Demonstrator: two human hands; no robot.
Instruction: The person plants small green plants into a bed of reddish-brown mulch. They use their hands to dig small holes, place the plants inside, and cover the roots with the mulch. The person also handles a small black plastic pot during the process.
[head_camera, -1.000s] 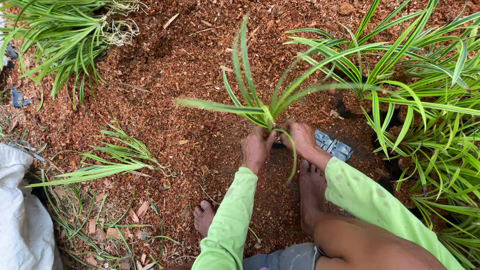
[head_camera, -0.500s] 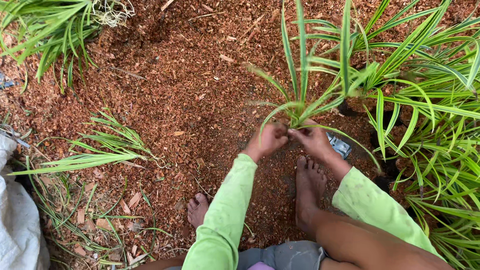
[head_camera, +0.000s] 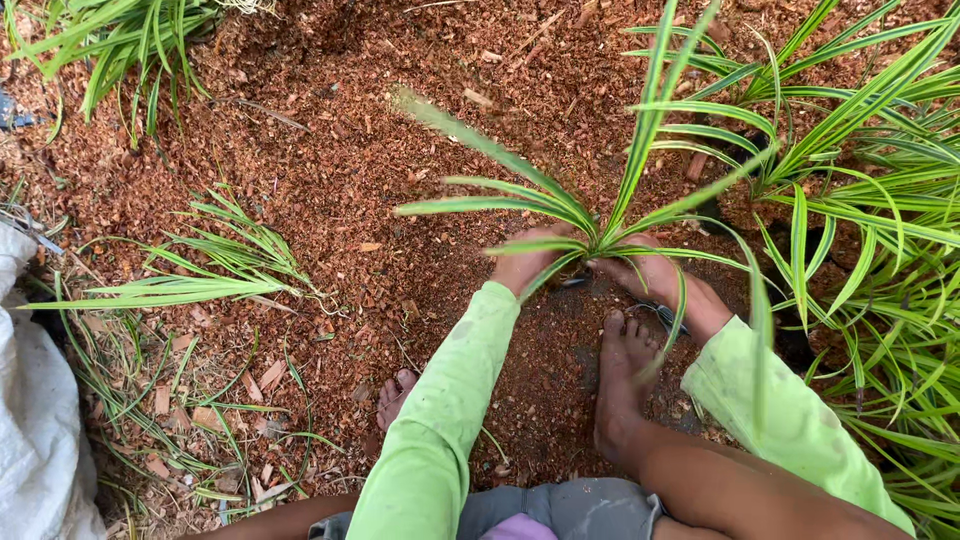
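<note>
Here, both hands close around the base of a small striped plant (head_camera: 598, 240), low down where its long leaves fan out from one crown. The left hand (head_camera: 528, 265) curls its fingers in against the near-left side of that base, and the right hand (head_camera: 650, 275) cups the other side; how tightly either grips is hidden under the leaves. The plant stands upright on the reddish-brown mulch ground (head_camera: 330, 150), just ahead of the person's bare right foot (head_camera: 620, 385).

It looks light, and soft in the parts that matter. The narrow green-and-cream leaves are limp and springy; they would bend, crease or tear if pulled. The crown is the firm part, so the sound hold is where the hands already are, low at the base with support under the roots. Loose mulch probably crumbles away rather than holding the plant steady.
</note>
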